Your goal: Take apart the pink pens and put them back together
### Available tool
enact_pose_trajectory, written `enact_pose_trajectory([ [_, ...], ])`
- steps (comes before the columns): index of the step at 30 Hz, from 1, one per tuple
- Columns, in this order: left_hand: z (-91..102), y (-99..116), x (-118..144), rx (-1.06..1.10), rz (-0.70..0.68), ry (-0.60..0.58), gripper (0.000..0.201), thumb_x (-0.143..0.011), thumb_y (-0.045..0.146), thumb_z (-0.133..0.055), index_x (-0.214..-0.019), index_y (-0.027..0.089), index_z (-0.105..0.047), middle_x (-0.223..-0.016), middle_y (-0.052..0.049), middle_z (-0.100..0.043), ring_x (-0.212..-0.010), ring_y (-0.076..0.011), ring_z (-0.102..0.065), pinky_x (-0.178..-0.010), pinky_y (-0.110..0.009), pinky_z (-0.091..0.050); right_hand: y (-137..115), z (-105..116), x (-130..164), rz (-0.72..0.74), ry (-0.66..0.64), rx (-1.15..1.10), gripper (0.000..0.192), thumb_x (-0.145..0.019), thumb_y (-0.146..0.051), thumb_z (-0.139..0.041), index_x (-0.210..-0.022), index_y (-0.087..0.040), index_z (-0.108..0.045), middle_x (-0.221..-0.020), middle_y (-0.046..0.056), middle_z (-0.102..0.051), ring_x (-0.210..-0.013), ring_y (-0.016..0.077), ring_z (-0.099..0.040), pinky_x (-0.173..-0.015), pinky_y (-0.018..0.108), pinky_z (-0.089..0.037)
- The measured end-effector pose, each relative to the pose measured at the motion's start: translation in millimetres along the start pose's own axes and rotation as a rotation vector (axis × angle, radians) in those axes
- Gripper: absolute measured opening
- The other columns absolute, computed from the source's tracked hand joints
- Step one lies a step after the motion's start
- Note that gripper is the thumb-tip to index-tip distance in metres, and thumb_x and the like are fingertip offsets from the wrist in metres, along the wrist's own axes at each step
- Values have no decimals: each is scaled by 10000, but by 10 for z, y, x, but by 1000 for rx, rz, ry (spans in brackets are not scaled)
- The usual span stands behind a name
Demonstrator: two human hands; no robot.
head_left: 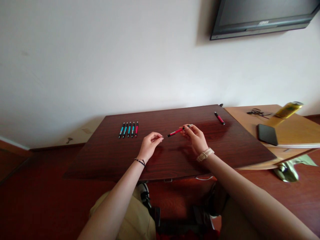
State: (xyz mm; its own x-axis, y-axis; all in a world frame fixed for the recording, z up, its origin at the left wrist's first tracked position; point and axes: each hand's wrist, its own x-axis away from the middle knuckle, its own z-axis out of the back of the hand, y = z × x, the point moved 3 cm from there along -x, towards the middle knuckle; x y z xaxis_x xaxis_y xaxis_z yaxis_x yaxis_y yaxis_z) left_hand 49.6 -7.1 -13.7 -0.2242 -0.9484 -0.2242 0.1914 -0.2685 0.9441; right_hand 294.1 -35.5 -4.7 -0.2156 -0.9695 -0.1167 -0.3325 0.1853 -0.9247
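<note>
My right hand point(195, 136) pinches the upper end of a red pen point(176, 131) held just above the dark wooden table point(112, 156), its tip pointing left. My left hand point(150, 144) hovers a short way left of that tip with thumb and fingers pinched together; whether something small sits between them I cannot tell. A neat row of several pens point(128, 129), blue ones and one red, lies at the table's far left. Another red pen point(219, 118) lies alone near the far right corner.
A lighter wooden desk point(295, 128) adjoins on the right, bearing a black phone point(267, 134), a tilted yellow bottle point(287, 110) and a tangle of cord point(257, 112). A dark screen point(262, 16) hangs on the white wall above. My knees are under the table.
</note>
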Motion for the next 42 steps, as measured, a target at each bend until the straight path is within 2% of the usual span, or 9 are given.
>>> enact_pose_trajectory([
  [14, -85, 111, 40, 65, 19, -41, 238, -857, 392, -749, -962, 184, -704, -964, -77, -771, -865, -197, -733, -813, -335, -610, -43, -62, 50, -31, 0, 37, 372, -812, -532, -808, -1011, -236, -702, -1130, 77, -780, -862, 153, -729, -774, 269, -594],
  [25, -103, 73, 34, 86, 19, -58, 232, -856, 379, -753, -969, 183, -701, -967, -77, -770, -917, -208, -741, -822, -333, -605, 0, -40, 42, -42, -42, 54, 385, -835, -537, -786, -1060, -234, -709, -1186, 85, -771, -840, 147, -720, -747, 257, -591],
  [34, -66, 74, 21, -17, -59, -16, 225, -861, 388, -750, -961, 190, -711, -981, -70, -761, -936, -216, -728, -871, -348, -581, 41, -23, 24, -64, -34, 87, 403, -804, -567, -814, -1007, -230, -727, -1121, 73, -781, -799, 150, -734, -705, 253, -578],
  [42, -13, 110, 13, -80, -80, 21, 163, -861, 331, -754, -949, 200, -718, -963, -43, -742, -884, -194, -696, -821, -319, -554, 85, 4, 29, -126, -4, 121, 429, -760, -592, -844, -895, -204, -724, -847, 30, -732, -683, 124, -648, -626, 234, -531],
])
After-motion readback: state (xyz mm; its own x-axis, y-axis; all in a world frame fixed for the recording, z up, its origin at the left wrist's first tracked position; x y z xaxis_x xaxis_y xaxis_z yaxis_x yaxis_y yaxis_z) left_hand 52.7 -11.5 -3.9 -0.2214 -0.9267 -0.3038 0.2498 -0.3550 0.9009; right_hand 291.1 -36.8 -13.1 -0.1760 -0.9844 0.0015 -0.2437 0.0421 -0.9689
